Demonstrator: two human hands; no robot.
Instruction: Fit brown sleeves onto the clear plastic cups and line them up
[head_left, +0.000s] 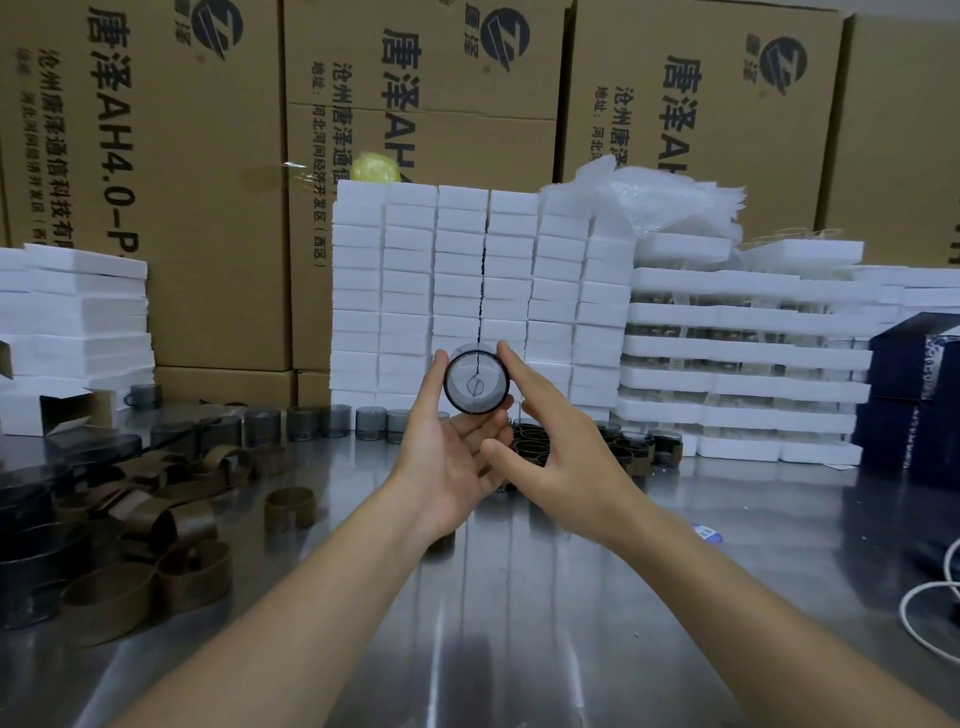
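Observation:
I hold a clear plastic cup (477, 383) up in front of me, its round end facing the camera. My left hand (452, 457) cradles it from below and the left, thumb up along its side. My right hand (550, 441) touches the cup's right edge with its index finger, the other fingers relaxed. Loose brown sleeves (182, 525) lie in a heap on the left of the metal table (519, 623). A row of bare grey-tinted cups (311, 422) stands at the back. Sleeved cups (631, 447) stand grouped behind my hands.
White foam blocks (467, 291) are stacked high at the back centre, with more foam trays (743, 364) to the right and left. Big cardboard boxes (156, 156) form the back wall. A dark blue box (914, 395) and a white cable (930, 618) lie at the right.

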